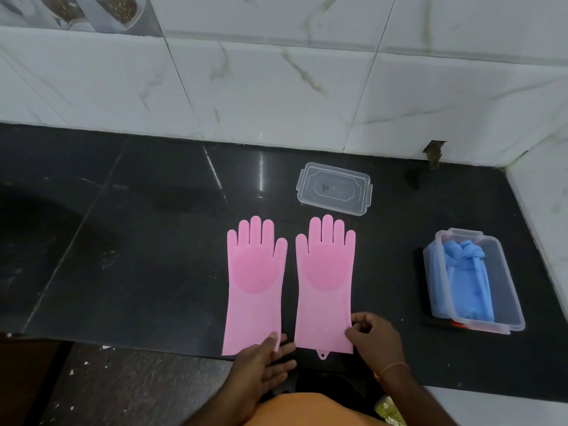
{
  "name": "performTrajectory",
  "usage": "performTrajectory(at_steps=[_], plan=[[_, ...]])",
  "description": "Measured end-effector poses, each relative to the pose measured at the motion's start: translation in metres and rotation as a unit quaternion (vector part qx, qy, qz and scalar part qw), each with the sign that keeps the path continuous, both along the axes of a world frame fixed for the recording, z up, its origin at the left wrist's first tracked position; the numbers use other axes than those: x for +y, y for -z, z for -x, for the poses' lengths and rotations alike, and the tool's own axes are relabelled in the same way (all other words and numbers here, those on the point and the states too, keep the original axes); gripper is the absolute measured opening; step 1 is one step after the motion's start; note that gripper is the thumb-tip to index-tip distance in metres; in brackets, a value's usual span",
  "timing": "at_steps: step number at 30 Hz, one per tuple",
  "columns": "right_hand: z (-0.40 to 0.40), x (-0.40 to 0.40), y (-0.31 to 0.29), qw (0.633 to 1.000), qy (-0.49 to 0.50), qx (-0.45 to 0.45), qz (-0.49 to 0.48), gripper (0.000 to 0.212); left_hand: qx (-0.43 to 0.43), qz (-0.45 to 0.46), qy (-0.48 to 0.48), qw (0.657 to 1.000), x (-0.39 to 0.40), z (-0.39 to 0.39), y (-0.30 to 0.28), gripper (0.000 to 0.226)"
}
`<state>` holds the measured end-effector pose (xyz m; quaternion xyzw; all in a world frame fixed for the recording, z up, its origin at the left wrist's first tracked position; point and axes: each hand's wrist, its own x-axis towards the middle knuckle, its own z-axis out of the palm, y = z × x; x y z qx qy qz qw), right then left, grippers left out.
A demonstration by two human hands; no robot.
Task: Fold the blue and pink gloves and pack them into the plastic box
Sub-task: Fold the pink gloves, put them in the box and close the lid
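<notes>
Two pink gloves lie flat, fingers pointing at the wall, on the black counter: the left pink glove [254, 284] and the right pink glove [325, 281]. My left hand [264, 361] pinches the cuff corner of the left glove between thumb and fingers. At the cuff's right edge of the right glove, my right hand [372, 336] grips with its fingertips. A clear plastic box [510, 305] stands at the right with folded blue gloves [468, 281] inside. Its clear lid [334, 188] lies apart, behind the pink gloves.
The black counter [138, 241] ends at a front edge right under the glove cuffs. A white tiled wall [276, 87] runs behind it and turns the corner at the right, close to the box. Something black lies under the box.
</notes>
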<state>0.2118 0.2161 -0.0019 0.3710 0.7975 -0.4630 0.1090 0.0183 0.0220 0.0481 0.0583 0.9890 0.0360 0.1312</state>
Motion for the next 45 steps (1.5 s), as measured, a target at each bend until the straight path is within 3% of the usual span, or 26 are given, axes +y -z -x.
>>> performTrajectory(at_steps=[9, 13, 19, 30, 34, 37, 40, 45], plan=[[-0.003, 0.002, 0.0, 1.0, -0.009, -0.007, 0.004, 0.02, 0.046, -0.015, -0.017, 0.999, 0.004, -0.003, 0.011, 0.064], [-0.005, 0.002, 0.001, 1.0, -0.001, -0.006, 0.002, 0.02, 0.012, -0.169, 0.068, 0.983, -0.054, -0.064, 0.042, 0.046], [-0.005, 0.0, 0.004, 1.0, 0.0, -0.002, -0.003, 0.02, -0.005, -0.038, 0.177, 0.983, -0.065, 0.0, 0.081, 0.077], [-0.003, -0.007, 0.009, 0.999, 0.022, 0.019, -0.021, 0.023, 0.016, -0.059, 0.22, 0.974, -0.064, 0.022, 0.098, 0.081], [-0.005, -0.008, 0.007, 0.999, 0.011, 0.013, -0.029, 0.017, 0.059, -0.105, 0.194, 0.974, -0.036, 0.011, 0.078, 0.074], [-0.01, -0.008, 0.004, 0.999, 0.002, 0.0, -0.048, 0.013, 0.088, -0.169, 0.248, 0.95, 0.009, -0.001, 0.059, 0.051], [-0.017, -0.01, -0.002, 0.996, -0.027, -0.049, -0.065, 0.024, 0.025, -0.192, 0.253, 0.948, 0.067, -0.003, 0.041, 0.033], [-0.029, -0.008, 0.001, 0.993, -0.059, -0.09, -0.05, 0.026, -0.059, -0.093, 0.205, 0.973, 0.128, 0.006, 0.039, 0.056]])
